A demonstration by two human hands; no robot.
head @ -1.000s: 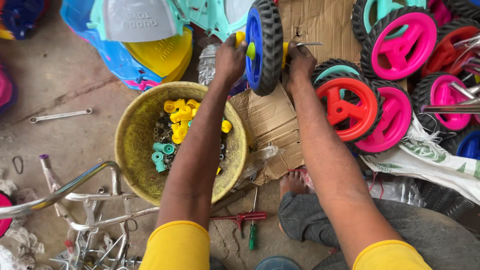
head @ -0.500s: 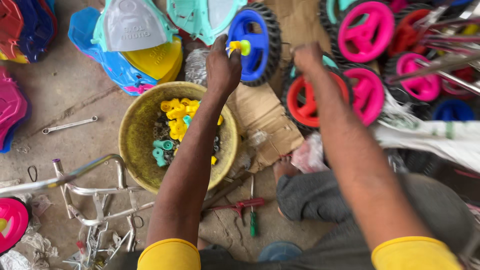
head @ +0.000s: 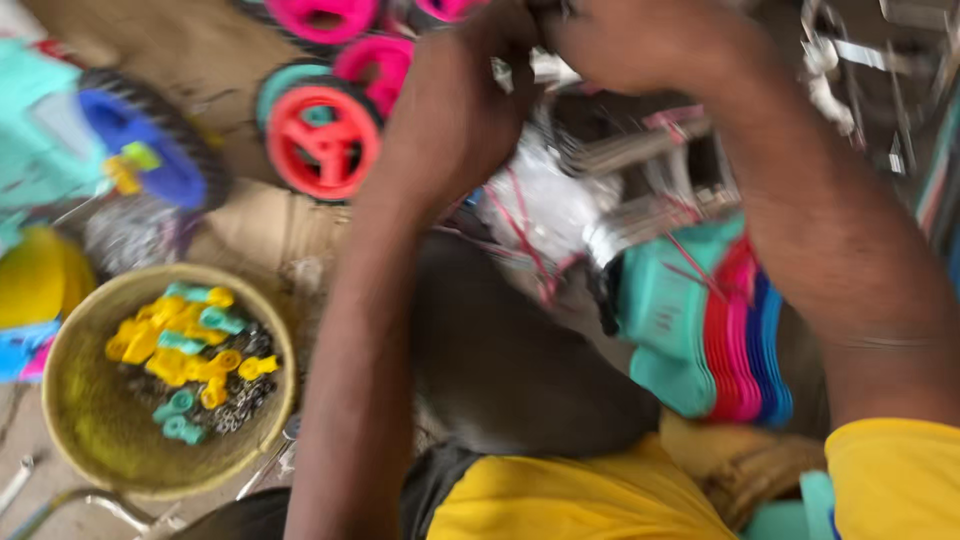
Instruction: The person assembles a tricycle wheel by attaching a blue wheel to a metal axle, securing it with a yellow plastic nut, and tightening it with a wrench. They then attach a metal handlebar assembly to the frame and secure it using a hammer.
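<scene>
Both hands meet at the top of the view, blurred. Left hand (head: pixel 455 110) is curled, knuckles toward the camera, fingers folded in; right hand (head: pixel 640 40) is closed just beside it, the two touching or nearly so. What sits between them cannot be told: the grip point is cut by the frame edge and smeared.

Directly below the hands lies a bundle of metal rods (head: pixel 640 185), with a clear plastic bag (head: pixel 545 205) next to it. Lower right, under the right forearm, a stack of plastic parts (head: pixel 715 330) in teal, pink and blue, standing on edge.

Left of the left forearm: red wheel (head: pixel 325 145) flat on cardboard (head: pixel 255 235), pink wheels (head: pixel 320 15) above it, blue wheel (head: pixel 150 145) farther left. Lower left, round yellow bowl (head: pixel 70 420) holding yellow and teal caps (head: pixel 185 340) plus small dark hardware.
</scene>
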